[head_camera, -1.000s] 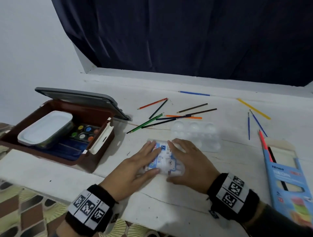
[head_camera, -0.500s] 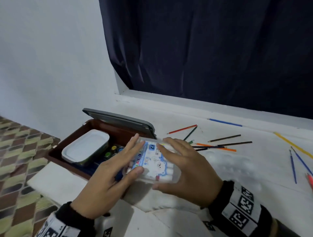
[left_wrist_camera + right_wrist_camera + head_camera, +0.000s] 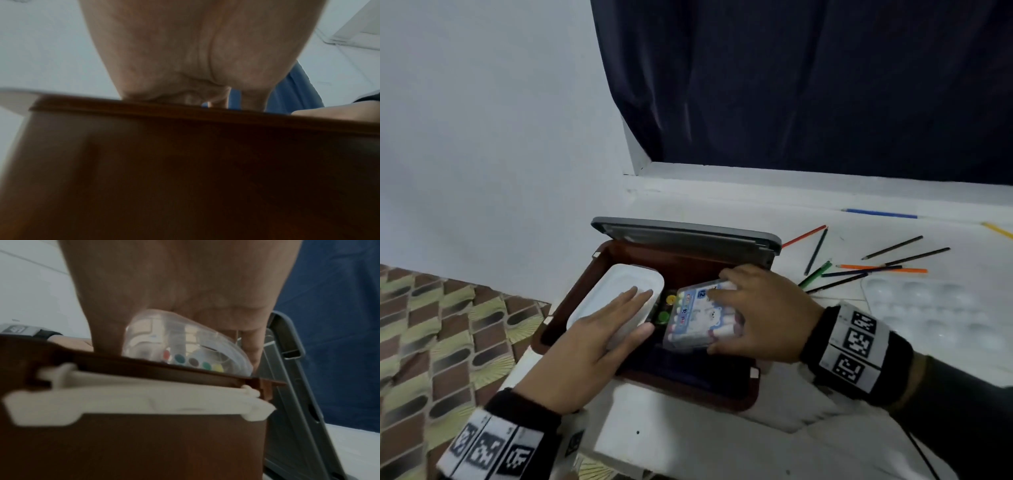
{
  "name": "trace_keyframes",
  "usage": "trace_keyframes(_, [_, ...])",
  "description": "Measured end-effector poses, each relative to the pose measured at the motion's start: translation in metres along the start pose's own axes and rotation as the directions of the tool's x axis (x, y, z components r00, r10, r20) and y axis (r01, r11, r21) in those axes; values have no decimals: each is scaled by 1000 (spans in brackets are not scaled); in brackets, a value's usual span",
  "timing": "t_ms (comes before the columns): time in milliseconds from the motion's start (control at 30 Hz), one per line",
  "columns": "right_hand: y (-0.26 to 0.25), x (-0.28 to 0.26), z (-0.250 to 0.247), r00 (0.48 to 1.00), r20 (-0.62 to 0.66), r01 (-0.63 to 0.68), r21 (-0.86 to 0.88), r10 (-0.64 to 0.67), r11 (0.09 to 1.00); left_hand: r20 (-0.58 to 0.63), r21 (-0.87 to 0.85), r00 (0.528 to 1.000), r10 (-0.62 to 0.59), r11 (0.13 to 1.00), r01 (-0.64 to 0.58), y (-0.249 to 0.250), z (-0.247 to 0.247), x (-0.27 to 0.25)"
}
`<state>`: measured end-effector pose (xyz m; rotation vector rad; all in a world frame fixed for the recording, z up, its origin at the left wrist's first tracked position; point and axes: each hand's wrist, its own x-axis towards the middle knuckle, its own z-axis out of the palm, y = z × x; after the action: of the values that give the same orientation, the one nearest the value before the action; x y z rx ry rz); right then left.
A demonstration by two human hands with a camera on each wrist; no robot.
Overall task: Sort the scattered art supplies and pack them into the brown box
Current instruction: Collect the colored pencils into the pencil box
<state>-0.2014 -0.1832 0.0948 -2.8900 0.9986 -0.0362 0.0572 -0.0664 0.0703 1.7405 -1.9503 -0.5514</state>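
The brown box (image 3: 571,301) stands open at the table's left end, its grey lid (image 3: 685,234) tilted up behind. My right hand (image 3: 726,318) grips a clear plastic case of markers (image 3: 698,317) and holds it tilted inside the box, over the round paint pots (image 3: 666,308). In the right wrist view the marker case (image 3: 185,344) shows above the box rim (image 3: 144,363). My left hand (image 3: 619,318) lies flat with straight fingers on the white container (image 3: 613,291) in the box's left half. The left wrist view shows only my palm (image 3: 195,48) above the box wall (image 3: 185,162).
Several coloured pencils (image 3: 859,267) lie scattered on the white table right of the box, with a blue one (image 3: 880,214) and a yellow one (image 3: 996,229) farther back. A clear paint palette (image 3: 928,308) lies at the right. A dark curtain (image 3: 808,85) hangs behind. Patterned floor (image 3: 431,325) is at the left.
Both hands carried the marker case from the table leftward into the brown box. My left hand let go of it and now rests on the white container.
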Motion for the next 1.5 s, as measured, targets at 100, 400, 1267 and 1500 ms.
trace_keyframes(100, [-10, 11, 3, 997, 63, -44, -45, 47, 998, 7, 7, 1000, 0, 1000, 0, -9, 1, 3])
trace_keyframes(400, [-30, 19, 23, 986, 109, -116, -87, 126, 989, -129, 219, 990, 55, 975, -25, 1, 7, -2])
trace_keyframes(1267, [64, -179, 25, 717, -406, -55, 778, 567, 626, -256, -306, 962, 96, 936, -175, 178, 108, 24])
trace_keyframes(1500, [166, -296, 37, 685, -364, -146, 780, 631, 608, -147, -406, 987, 70, 905, -125, 282, 217, 46])
